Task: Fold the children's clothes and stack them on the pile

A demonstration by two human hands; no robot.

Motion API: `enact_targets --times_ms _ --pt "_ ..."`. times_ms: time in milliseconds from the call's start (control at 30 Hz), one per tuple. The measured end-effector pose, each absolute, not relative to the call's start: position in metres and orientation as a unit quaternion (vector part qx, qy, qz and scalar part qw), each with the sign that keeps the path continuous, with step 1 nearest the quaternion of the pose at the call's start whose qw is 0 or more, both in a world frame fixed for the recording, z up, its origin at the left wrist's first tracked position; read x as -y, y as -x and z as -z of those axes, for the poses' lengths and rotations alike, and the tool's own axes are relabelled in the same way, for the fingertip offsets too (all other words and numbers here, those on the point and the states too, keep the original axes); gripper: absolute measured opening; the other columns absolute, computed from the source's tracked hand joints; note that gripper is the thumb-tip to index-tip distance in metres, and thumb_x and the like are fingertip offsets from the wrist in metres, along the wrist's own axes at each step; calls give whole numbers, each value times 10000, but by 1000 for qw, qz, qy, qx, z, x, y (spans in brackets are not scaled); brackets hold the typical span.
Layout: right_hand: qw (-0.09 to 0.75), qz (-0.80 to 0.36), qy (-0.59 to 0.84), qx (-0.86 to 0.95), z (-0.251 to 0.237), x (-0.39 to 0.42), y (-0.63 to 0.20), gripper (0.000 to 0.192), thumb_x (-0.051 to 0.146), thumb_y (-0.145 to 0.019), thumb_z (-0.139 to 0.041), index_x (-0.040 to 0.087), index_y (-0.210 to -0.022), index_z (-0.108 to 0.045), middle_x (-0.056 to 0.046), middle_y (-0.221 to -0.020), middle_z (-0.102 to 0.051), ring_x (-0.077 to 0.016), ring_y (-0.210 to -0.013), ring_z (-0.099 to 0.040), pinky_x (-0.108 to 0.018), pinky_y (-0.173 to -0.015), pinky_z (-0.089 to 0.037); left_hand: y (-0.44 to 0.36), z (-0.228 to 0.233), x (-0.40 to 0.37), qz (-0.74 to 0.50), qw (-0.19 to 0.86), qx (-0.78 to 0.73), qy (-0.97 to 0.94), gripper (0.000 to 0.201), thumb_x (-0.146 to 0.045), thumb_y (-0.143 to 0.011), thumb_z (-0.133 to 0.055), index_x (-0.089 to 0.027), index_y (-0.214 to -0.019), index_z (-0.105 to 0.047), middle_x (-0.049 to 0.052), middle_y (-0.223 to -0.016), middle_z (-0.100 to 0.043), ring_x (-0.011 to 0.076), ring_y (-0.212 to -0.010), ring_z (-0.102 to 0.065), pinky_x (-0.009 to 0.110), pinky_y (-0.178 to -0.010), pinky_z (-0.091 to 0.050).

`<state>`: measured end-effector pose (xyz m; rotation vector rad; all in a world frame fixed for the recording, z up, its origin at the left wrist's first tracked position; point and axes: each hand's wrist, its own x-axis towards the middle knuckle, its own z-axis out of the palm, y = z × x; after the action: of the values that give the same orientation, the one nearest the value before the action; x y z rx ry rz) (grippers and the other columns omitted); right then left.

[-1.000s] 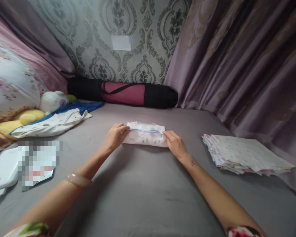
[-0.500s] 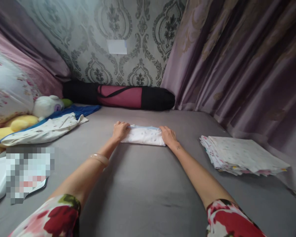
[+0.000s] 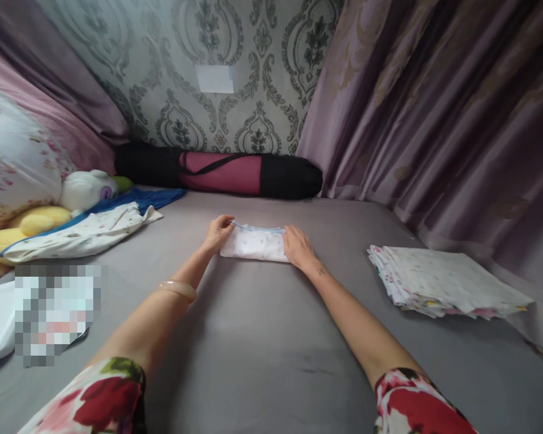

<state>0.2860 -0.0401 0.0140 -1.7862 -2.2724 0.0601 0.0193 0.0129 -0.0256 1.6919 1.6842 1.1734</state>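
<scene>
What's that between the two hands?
A faintly patterned, folded white cloth. In the head view, the left hand touches one end, the right hand the other.

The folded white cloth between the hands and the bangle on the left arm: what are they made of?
The folded white cloth looks like soft, matte fabric, possibly cotton: it lies in soft layers without shine. The bangle looks hard and polished, perhaps stone or plastic: pale, smooth and rounded, with a highlight.
</scene>
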Motion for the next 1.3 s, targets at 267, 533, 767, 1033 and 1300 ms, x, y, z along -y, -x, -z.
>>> enact_targets --times_ms 267,533,767,1033,1300 --pt "61 -72 598 796 10 34 -280 639 435 -1005 -207 36 -1499 -277 -144 -1578 -245 -252 -1466 -157 -408 -1181 -100 -18 34 -17 -419 211 -642 -606 321 -304 -771 -543 -118 -1002 -666 102 -874 -676 232 -849 -633 354 -809 -496" --pt "33 -90 604 791 12 27 -283 659 447 -998 -187 40 -1514 -246 -132 -1586 -222 -252 -1471 -141 -410 -1184 -92 -13 34 -4 -404 170 -665 -605 265 -324 -847 -513 -162 -1020 -632 84 -922 -657 213 -868 -615 367 -853 -499" --pt "100 -44 556 824 1 36 -247 648 433 -1000 -204 34 -1506 -269 -148 -1585 -216 -255 -1473 -132 -415 -1185 -61 -6 44 50 -357 65 -573 -735 386 -391 -935 -414 -171 -1204 -584 126 -1299 -588 249 -1213 -531 424 -1064 -396" --pt "102 -67 544 830 21 38 -222 606 411 -1000 -246 66 -1494 -313 -145 -1563 -284 -246 -1452 -211 -410 -1176 -105 -12 45 61 -226 46 -618 -752 503 -410 -984 -309 -121 -1331 -531 123 -1398 -541 247 -1340 -431 386 -1156 -275" --pt "80 -93 549 827 3 31 -215 586 388 -1004 -246 55 -1475 -348 -158 -1551 -309 -264 -1444 -235 -442 -1170 -117 -12 43 60 -248 57 -621 -741 432 -332 -977 -303 -163 -1277 -563 81 -1337 -595 222 -1293 -481 381 -1141 -318"
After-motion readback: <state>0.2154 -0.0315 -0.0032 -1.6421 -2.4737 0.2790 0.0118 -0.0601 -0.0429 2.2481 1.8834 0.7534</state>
